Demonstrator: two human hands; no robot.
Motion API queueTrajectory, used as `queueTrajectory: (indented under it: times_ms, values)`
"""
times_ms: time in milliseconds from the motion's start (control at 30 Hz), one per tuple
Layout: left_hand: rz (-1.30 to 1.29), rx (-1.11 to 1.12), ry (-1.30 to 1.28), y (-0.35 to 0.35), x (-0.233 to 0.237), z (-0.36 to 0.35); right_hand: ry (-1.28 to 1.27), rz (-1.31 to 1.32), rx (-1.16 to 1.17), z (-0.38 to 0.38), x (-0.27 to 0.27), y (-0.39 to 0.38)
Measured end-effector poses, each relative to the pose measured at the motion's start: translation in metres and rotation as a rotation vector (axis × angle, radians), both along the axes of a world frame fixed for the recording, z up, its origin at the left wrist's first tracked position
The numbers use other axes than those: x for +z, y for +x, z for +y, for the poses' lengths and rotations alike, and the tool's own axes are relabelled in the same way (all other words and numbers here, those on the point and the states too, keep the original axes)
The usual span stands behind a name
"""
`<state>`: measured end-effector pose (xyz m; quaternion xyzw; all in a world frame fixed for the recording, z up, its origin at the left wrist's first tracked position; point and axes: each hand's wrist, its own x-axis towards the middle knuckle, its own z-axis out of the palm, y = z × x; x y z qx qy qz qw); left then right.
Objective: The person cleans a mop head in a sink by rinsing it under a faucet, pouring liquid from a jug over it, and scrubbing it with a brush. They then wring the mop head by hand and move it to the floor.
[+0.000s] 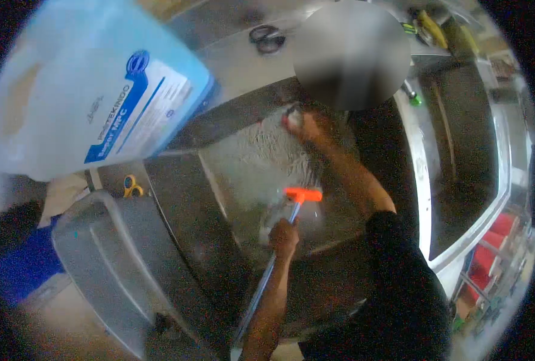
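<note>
My left hand (284, 236) is closed around the pale handle of a long-handled tool with an orange T-shaped head (303, 195). The head is over a wet, light panel (237, 174), and the handle runs back toward the bottom of the view. My right arm reaches across to the panel's far end. There my right hand (303, 127) is closed on a small whitish and dark thing (293, 115), too blurred to name, close against the surface. White, streaky foam or liquid (279, 147) lies on the panel between the hands.
A large bluish jerrycan (141, 78) fills the upper left. Yellow-handled scissors (132, 186) lie near a grey plastic bin or lid (111, 259). A dark-handled pair of scissors (267, 40) rests on the far ledge. A metal-rimmed trough (421, 180) stands right. A blurred disc hides part of the back.
</note>
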<state>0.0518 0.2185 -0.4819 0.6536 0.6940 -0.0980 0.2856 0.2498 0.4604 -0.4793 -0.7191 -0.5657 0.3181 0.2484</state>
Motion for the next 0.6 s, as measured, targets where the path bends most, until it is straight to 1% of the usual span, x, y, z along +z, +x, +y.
queueTrajectory:
  times_ms: [33, 67, 100, 133, 167, 200, 233, 267, 300, 333, 400, 433, 467, 500, 533, 567, 600]
  values:
    - [-0.005, -0.008, -0.001, -0.003, -0.002, -0.005, 0.051, -0.153, 0.249, -0.021, -0.044, 0.008]
    - [-0.023, -0.030, 0.122, -0.006, -0.008, -0.013, 0.106, -0.311, 0.509, -0.044, -0.100, 0.013]
    - [-0.041, -0.046, 0.255, -0.006, -0.011, -0.014, 0.072, -0.601, 0.218, -0.087, -0.114, -0.020]
    - [-0.055, -0.038, 0.268, -0.004, -0.006, -0.012, 0.039, -0.879, -0.089, -0.121, -0.114, -0.046]
    - [-0.049, -0.029, 0.098, -0.009, -0.006, -0.010, -0.026, -0.543, 0.077, -0.097, -0.071, -0.022]
    - [-0.022, -0.023, -0.068, -0.011, -0.001, -0.006, -0.147, -0.120, 0.184, -0.072, -0.023, 0.003]
    - [-0.011, -0.028, -0.027, -0.015, -0.005, 0.007, -0.316, 0.234, 0.230, -0.046, 0.028, 0.027]
    - [-0.039, 0.048, -0.108, -0.007, -0.009, 0.019, -0.268, 0.225, 0.234, -0.026, 0.022, 0.032]
    - [-0.056, 0.097, -0.232, -0.009, -0.006, 0.014, -0.200, 0.197, 0.211, -0.037, 0.002, 0.029]
    - [-0.041, 0.071, -0.246, -0.013, 0.005, 0.008, -0.152, 0.173, 0.188, -0.057, -0.024, 0.021]
    - [0.044, -0.060, -0.243, -0.004, 0.023, 0.012, -0.040, 0.105, 0.166, -0.075, -0.064, 0.014]
    - [0.042, -0.067, -0.238, -0.002, 0.022, 0.015, 0.021, 0.062, 0.164, -0.073, -0.064, 0.016]
    - [0.045, -0.010, -0.266, 0.001, 0.017, 0.018, 0.037, 0.021, 0.153, -0.083, -0.065, 0.017]
    - [0.051, 0.042, -0.298, 0.000, 0.007, 0.016, 0.009, 0.003, 0.128, -0.084, -0.053, 0.028]
    - [0.062, 0.022, -0.295, -0.012, -0.022, -0.001, -0.060, 0.022, 0.087, -0.074, -0.033, 0.049]
    - [0.030, -0.234, -0.024, -0.031, -0.065, -0.023, -0.106, 0.040, 0.048, -0.061, -0.015, 0.064]
    - [0.005, -0.487, 0.246, -0.046, -0.088, -0.029, -0.124, 0.011, 0.020, -0.046, -0.013, 0.068]
